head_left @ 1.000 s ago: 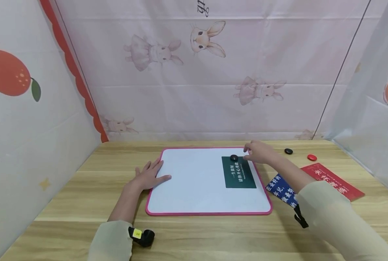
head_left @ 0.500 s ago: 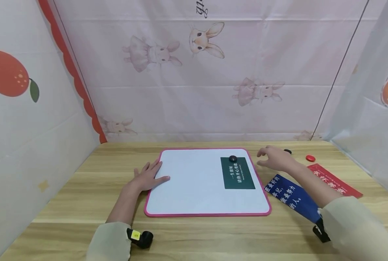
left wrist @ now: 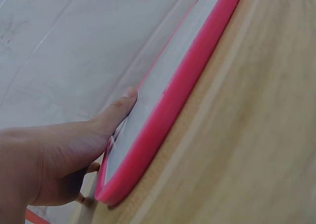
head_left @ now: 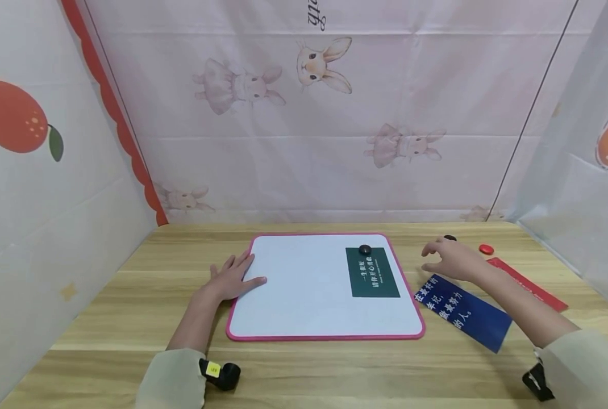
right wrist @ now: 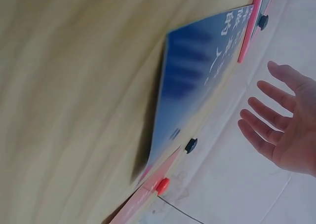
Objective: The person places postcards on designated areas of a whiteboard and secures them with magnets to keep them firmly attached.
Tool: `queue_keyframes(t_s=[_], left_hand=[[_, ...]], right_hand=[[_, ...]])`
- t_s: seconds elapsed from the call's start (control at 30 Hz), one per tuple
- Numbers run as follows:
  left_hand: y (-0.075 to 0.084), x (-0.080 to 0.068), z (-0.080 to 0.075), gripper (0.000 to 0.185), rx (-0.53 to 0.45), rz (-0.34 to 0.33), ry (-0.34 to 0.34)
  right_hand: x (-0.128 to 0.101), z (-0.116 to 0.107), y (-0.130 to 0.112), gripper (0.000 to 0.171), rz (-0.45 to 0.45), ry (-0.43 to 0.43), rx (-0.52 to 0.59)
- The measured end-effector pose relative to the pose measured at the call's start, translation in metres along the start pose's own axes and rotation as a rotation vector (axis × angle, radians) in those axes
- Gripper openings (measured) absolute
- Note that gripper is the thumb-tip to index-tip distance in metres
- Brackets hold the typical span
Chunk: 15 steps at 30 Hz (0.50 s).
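Observation:
A pink-framed whiteboard point(head_left: 304, 295) lies flat on the table, with my left hand point(head_left: 230, 278) resting on its left edge, thumb across the white surface. On the board's right part lies a dark green card point(head_left: 373, 278) with white writing, a round black magnet point(head_left: 365, 250) on its upper edge. My right hand point(head_left: 454, 260) hovers off the board's right side, above the far end of a blue card point(head_left: 470, 318). In the right wrist view this hand point(right wrist: 291, 115) has its fingers spread and loose, holding nothing.
A red card point(head_left: 531, 287) lies partly behind my right forearm. Beyond it are a red magnet point(head_left: 486, 249) and a second black magnet point(head_left: 450, 237), partly hidden by my right hand. A printed cloth point(head_left: 304, 170) stands along the table's back edge.
My right hand has drawn away from the green card and its magnet, off to the right and over the blue card, which now shows more fully. My left hand stays in place.

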State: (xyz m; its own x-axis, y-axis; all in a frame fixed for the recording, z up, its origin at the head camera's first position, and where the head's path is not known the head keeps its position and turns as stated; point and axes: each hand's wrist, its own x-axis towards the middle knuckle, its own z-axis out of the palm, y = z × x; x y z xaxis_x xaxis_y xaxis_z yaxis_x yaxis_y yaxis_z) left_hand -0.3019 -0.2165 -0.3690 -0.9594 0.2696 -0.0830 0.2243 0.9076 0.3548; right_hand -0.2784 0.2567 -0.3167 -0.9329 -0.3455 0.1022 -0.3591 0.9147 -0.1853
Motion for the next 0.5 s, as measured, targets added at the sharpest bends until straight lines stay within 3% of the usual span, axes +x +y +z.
queue_keyframes(t_s=[0.23,0.5], left_hand=[[-0.001,-0.001,0.001,0.085,0.0,-0.003,0.004],[0.002,-0.001,0.0,0.086,-0.01,-0.003,0.01]], right_hand=[[-0.013,-0.001,0.002,0.034,0.011,-0.027,-0.023],[-0.031,-0.002,0.007,0.046,0.082,-0.142,-0.018]])
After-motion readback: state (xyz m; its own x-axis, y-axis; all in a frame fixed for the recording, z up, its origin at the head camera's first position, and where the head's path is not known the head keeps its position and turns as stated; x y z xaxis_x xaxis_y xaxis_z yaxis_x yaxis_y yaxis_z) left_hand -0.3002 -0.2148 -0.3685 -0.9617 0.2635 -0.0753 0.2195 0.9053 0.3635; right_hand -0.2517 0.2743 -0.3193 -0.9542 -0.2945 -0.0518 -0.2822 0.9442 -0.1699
